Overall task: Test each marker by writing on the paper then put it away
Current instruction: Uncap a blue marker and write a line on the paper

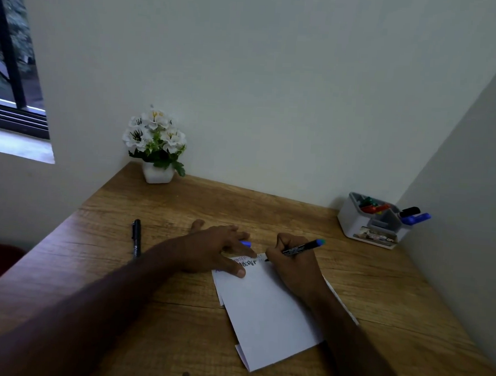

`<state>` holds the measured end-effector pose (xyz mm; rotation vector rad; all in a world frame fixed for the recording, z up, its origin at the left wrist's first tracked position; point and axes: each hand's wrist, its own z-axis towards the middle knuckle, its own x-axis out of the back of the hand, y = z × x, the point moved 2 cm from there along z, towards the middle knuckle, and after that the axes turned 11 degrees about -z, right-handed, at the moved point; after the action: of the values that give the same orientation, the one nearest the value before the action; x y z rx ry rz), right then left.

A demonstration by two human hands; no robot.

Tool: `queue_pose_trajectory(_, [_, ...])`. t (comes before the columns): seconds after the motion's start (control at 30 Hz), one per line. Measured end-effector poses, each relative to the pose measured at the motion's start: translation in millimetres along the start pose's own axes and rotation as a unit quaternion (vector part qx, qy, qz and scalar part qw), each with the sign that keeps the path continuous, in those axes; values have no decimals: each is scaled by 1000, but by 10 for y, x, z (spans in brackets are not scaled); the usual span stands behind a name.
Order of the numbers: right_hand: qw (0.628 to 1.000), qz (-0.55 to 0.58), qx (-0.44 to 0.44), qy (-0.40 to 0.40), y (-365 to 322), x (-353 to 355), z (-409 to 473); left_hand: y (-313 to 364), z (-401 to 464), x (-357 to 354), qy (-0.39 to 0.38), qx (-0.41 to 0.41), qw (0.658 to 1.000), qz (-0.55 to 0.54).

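A stack of white paper (268, 314) lies on the wooden desk (119, 270), with two lines of letters near its top edge. My right hand (291, 266) grips a black marker with a blue-green end (302, 248); its tip touches the paper just right of the letters. My left hand (220, 248) lies flat, fingers spread, pressing the paper's top left corner. A blue cap or marker end (246, 243) peeks out from under its fingers. A black marker (136, 237) lies on the desk to the left, apart from both hands.
A white and grey organiser (355, 223) stands at the back right corner, holding red, green, black and blue markers. A white pot of white flowers (156, 150) stands at the back left against the wall. Walls close the desk behind and on the right.
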<state>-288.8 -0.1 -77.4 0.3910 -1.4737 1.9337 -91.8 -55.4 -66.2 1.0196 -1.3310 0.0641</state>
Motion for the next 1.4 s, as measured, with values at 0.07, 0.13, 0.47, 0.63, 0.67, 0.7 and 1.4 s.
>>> queue_pose_trajectory(0.07, [1000,5,-10,6,-2,11,1,3,-1,1,-1,0,1000,2])
queue_pose_trajectory(0.13, [1000,8,-13,9,-1,9,6,8,-6,4,-2,2,1000,6])
queue_pose_trajectory(0.47, [1000,-5,-4,7,9,-2,17,9,-11,11,0,-1,1000,6])
queue_pose_trajectory(0.63, [1000,-3,-16,12,9,3,28,35,-21,15,-2,3,1000,-4])
queue_pose_trajectory(0.67, [1000,-2,-16,13,16,5,26,41,-24,15,-3,4,1000,0])
queue_pose_trajectory(0.7, [1000,-1,-14,13,20,6,21,45,-26,15,-4,5,1000,4])
queue_pose_trajectory(1.4, [1000,-10,-13,5,15,63,29,30,-10,14,-2,9,1000,4])
